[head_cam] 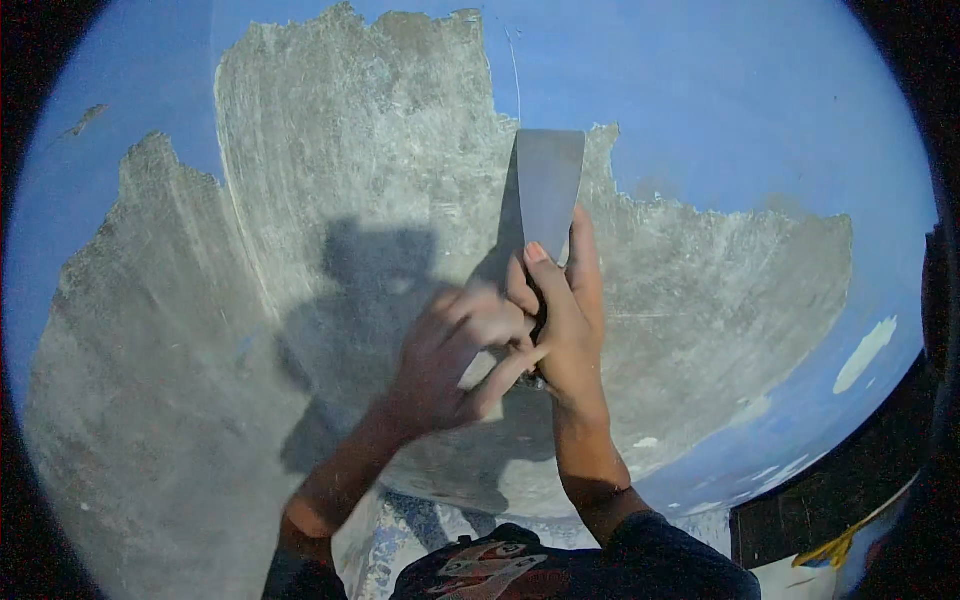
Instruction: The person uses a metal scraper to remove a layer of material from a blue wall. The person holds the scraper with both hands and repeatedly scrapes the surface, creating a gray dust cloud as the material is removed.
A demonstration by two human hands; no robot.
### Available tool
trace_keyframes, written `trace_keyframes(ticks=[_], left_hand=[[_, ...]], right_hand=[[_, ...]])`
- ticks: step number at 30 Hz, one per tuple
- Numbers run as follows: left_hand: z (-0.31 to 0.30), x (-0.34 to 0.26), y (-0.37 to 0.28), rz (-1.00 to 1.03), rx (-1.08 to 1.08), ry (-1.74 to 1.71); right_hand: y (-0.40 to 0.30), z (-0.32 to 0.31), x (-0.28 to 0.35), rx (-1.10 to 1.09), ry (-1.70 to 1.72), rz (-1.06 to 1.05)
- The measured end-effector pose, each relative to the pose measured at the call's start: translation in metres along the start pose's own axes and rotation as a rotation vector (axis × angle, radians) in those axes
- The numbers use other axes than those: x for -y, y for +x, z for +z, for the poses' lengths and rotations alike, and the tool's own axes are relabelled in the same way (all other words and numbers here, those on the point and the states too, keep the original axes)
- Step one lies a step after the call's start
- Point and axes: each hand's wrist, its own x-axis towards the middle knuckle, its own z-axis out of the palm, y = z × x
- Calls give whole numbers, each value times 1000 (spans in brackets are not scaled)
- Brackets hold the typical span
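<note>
A putty knife with a wide metal blade points up the wall, its top edge at the border between bare grey plaster and blue paint. My right hand is wrapped round its dark handle, the thumb lying at the base of the blade. Close by on the left, my left hand is blurred, its fingers bent and near or against the lower handle; whether they grip it cannot be told. The blue paint has a ragged edge, and a thin crack runs up from the blade's left corner.
Shadows of the person fall on the plaster. Pale patches mark the blue paint at the right. At the wall's foot lies a paint-spotted pale surface. A yellow strap or cloth is at the lower right, beside a dark area.
</note>
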Motion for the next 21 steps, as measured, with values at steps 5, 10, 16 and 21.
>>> trace_keyframes(ticks=[5,10,16,21], left_hand=[[-13,25,117,569,-211,50],[-12,26,153,550,94,-45],[-10,32,155,548,122,16],[-5,38,156,533,91,9]], right_hand=[[-7,4,19,-120,58,127],[-5,5,40,-32,128,251],[-5,13,39,-62,21,213],[-5,19,39,-124,78,259]])
